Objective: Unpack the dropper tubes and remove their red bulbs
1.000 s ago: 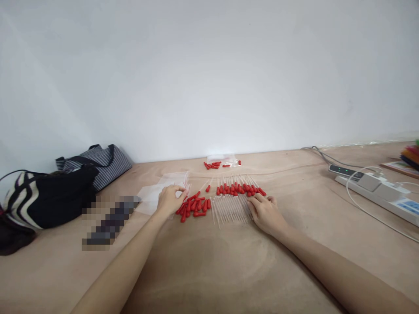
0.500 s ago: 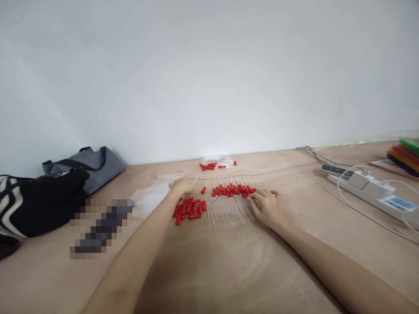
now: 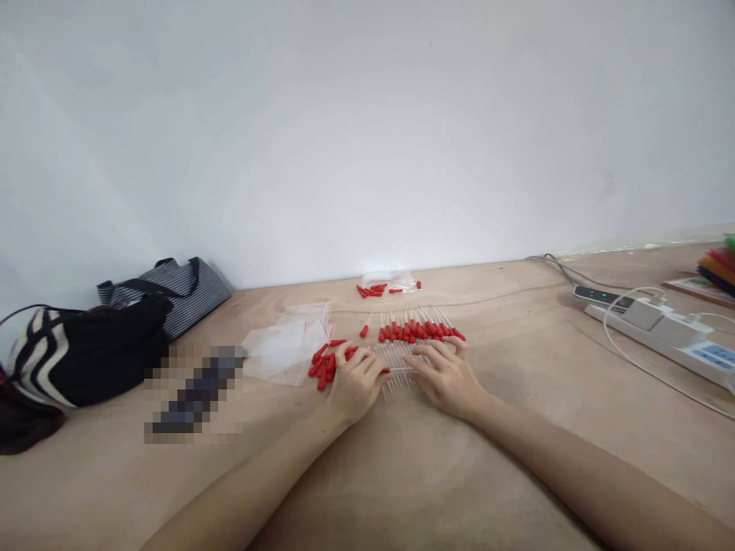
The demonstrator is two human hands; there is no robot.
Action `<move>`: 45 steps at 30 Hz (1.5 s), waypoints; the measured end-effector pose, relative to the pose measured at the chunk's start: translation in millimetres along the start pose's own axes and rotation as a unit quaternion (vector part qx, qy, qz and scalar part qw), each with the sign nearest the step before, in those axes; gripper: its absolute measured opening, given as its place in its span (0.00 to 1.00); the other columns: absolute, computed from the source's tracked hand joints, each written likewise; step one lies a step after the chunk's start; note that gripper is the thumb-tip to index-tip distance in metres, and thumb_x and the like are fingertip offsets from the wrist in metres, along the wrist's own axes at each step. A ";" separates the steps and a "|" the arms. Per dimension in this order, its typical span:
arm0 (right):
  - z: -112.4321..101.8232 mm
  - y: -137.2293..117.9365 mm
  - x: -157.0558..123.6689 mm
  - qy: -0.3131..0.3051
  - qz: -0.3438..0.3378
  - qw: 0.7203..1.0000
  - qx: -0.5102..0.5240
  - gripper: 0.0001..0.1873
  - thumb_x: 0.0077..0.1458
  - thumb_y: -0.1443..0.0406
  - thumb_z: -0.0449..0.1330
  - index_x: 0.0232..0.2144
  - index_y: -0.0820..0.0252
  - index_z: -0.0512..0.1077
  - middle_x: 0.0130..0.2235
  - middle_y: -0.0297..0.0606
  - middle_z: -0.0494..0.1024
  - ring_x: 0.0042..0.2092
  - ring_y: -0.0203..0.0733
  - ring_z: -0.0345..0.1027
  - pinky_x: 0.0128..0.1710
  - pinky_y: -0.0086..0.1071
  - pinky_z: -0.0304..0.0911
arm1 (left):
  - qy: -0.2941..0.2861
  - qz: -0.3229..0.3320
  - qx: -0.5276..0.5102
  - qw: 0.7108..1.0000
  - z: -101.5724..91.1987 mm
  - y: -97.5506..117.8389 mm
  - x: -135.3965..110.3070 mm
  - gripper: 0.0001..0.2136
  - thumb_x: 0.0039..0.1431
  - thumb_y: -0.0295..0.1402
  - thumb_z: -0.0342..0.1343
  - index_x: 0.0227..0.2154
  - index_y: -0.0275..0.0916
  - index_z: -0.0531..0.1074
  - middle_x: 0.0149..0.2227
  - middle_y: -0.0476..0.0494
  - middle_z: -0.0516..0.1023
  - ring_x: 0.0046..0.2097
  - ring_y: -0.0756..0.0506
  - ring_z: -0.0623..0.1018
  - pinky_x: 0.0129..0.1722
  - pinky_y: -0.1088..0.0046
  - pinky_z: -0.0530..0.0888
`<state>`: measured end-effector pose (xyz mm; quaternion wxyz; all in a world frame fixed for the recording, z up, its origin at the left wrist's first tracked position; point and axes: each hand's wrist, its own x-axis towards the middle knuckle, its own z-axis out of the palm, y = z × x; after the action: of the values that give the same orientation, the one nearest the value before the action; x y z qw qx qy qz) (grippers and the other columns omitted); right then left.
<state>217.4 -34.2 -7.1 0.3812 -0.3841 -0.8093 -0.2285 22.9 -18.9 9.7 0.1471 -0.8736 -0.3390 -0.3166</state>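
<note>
Red bulb point(image 3: 386, 372) — found in the near middle of the table point(image 3: 367, 474), between the two hands, at the left end of a thin clear tube point(image 3: 400, 370) set crosswise. Left hand point(image 3: 356, 384): fingers curled, drawn together on the bulb. Right hand point(image 3: 449, 376): fingers bent and nearly closed, pinching the tube's right end; thumb contact was partly hidden. Bare tubes point(image 3: 395, 355) lay side by side beneath the hands, running near to far. A pile of loose bulbs point(image 3: 322, 370) sat just left of the left hand, partly covered by it. Further left: a blurred dark object point(image 3: 198, 394), then flat clear bags point(image 3: 281, 348).

Beyond the bare tubes, a row of bulb-fitted tubes point(image 3: 410, 330) had its bulbs on the near side — one more lay apart, left. A power strip point(image 3: 683, 346) stood at right; a black bag point(image 3: 115, 348) and a striped bag point(image 3: 204, 287) at left. Far, near the wall point(image 3: 367, 138): several bulbs beside a small clear bag point(image 3: 387, 279).
</note>
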 end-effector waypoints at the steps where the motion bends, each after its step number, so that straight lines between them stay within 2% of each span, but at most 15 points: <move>1: 1.7 -2.4 0.3 -0.001 -0.015 1.000 -0.003 0.08 0.53 0.66 0.54 0.37 0.56 0.69 0.35 0.34 0.74 0.40 0.37 0.62 0.48 0.40 0.40 | 0.010 0.006 -0.005 1.000 3.0 3.0 -1.1 0.09 0.57 0.33 0.48 0.24 0.39 0.68 0.25 0.51 0.75 0.33 0.48 0.71 0.49 0.60 0.53; 4: 6.7 -5.8 -0.7 0.003 -0.042 0.999 -0.014 0.07 0.54 0.67 0.53 0.35 0.56 0.69 0.28 0.30 0.73 0.38 0.35 0.62 0.50 0.41 0.37 | 0.030 0.008 -0.018 0.999 9.0 6.6 -1.8 0.09 0.57 0.33 0.48 0.24 0.40 0.69 0.24 0.52 0.75 0.33 0.49 0.71 0.48 0.60 0.53; 7: 9.6 -5.3 -3.2 0.007 -0.047 0.999 -0.026 0.08 0.54 0.70 0.52 0.35 0.57 0.70 0.24 0.28 0.71 0.36 0.32 0.62 0.50 0.40 0.35 | 0.047 -0.012 -0.012 0.999 10.3 4.8 -2.3 0.06 0.55 0.37 0.51 0.29 0.42 0.71 0.32 0.49 0.77 0.38 0.46 0.71 0.48 0.58 0.53; 10: 9.6 -3.9 -5.1 0.001 -0.053 0.998 -0.040 0.10 0.53 0.71 0.51 0.35 0.56 0.70 0.23 0.28 0.70 0.36 0.33 0.61 0.50 0.42 0.34 | 0.051 -0.013 0.005 0.999 8.1 2.5 -3.2 0.06 0.54 0.38 0.52 0.30 0.46 0.73 0.42 0.47 0.75 0.45 0.43 0.70 0.49 0.55 0.53; 15: 6.3 -3.0 -6.3 -0.031 -0.084 0.994 -0.062 0.15 0.53 0.73 0.49 0.37 0.52 0.69 0.25 0.30 0.70 0.37 0.35 0.60 0.51 0.45 0.33 | 0.062 0.010 0.039 0.997 2.6 4.0 -4.0 0.06 0.54 0.36 0.52 0.27 0.47 0.73 0.47 0.47 0.72 0.49 0.41 0.68 0.50 0.50 0.51; 24: 0.8 -2.1 -4.7 -0.043 -0.098 0.991 -0.075 0.20 0.54 0.71 0.48 0.47 0.47 0.65 0.24 0.29 0.67 0.35 0.34 0.58 0.51 0.46 0.32 | 0.082 0.025 0.061 0.994 3.9 4.7 -5.8 0.07 0.54 0.31 0.52 0.25 0.45 0.73 0.45 0.48 0.73 0.49 0.41 0.67 0.51 0.49 0.52; 29: -6.0 -2.7 -2.3 -0.046 -0.089 0.992 -0.079 0.21 0.55 0.71 0.48 0.48 0.45 0.64 0.22 0.28 0.67 0.32 0.34 0.57 0.51 0.44 0.32 | 0.092 0.013 0.046 0.995 2.2 7.0 -7.0 0.08 0.54 0.30 0.50 0.25 0.45 0.73 0.42 0.47 0.74 0.46 0.43 0.69 0.48 0.55 0.56; 32: -13.3 7.8 -4.1 -0.070 -0.053 0.992 -0.086 0.23 0.54 0.73 0.47 0.48 0.43 0.63 0.23 0.29 0.68 0.32 0.34 0.58 0.50 0.43 0.33 | 0.096 -0.036 0.045 0.994 -4.3 -0.2 -6.4 0.07 0.54 0.32 0.51 0.25 0.46 0.74 0.40 0.47 0.75 0.44 0.43 0.69 0.44 0.58 0.57; 34: -17.5 18.2 -6.8 -0.092 0.001 0.992 -0.083 0.24 0.53 0.75 0.45 0.49 0.46 0.63 0.24 0.30 0.70 0.32 0.34 0.60 0.48 0.41 0.36 | 0.092 -0.091 0.045 0.990 -11.3 -11.0 -3.6 0.07 0.54 0.35 0.52 0.25 0.46 0.74 0.37 0.46 0.75 0.42 0.43 0.70 0.42 0.60 0.57; 37: -18.0 31.2 -11.8 -0.118 0.110 0.984 -0.073 0.19 0.55 0.72 0.44 0.46 0.57 0.65 0.28 0.35 0.74 0.31 0.36 0.64 0.44 0.37 0.42 | 0.047 -0.182 0.049 0.981 -21.3 -34.4 5.8 0.07 0.55 0.37 0.51 0.29 0.47 0.74 0.34 0.46 0.75 0.39 0.44 0.70 0.43 0.60 0.55; 40: -11.5 36.3 -17.4 -0.147 0.203 0.965 -0.073 0.14 0.57 0.68 0.42 0.39 0.62 0.66 0.28 0.38 0.74 0.29 0.38 0.66 0.39 0.34 0.47 | -0.061 -0.286 0.039 0.955 -24.3 -61.0 18.9 0.07 0.53 0.38 0.51 0.32 0.46 0.72 0.34 0.48 0.76 0.41 0.44 0.70 0.44 0.59 0.53; 43: -3.7 35.9 -22.4 -0.176 0.241 0.951 -0.079 0.13 0.55 0.70 0.42 0.35 0.62 0.66 0.30 0.40 0.73 0.30 0.39 0.66 0.35 0.32 0.48 | -0.185 -0.355 0.016 0.916 -17.7 -83.3 30.5 0.08 0.51 0.41 0.51 0.31 0.46 0.71 0.34 0.51 0.77 0.41 0.44 0.71 0.46 0.59 0.53; 45: 0.1 34.3 -24.4 -0.172 0.243 0.950 -0.089 0.13 0.52 0.72 0.44 0.34 0.62 0.67 0.33 0.42 0.72 0.31 0.39 0.66 0.33 0.31 0.48 | -0.234 -0.366 0.010 0.901 -10.7 -92.8 36.4 0.09 0.49 0.42 0.52 0.27 0.45 0.72 0.33 0.51 0.77 0.41 0.44 0.72 0.46 0.59 0.53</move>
<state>254.7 -24.4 -23.9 0.2447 -0.6352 -0.7209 -0.1303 -24.8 61.7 45.4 -0.0535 -0.7355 -0.6626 -0.1309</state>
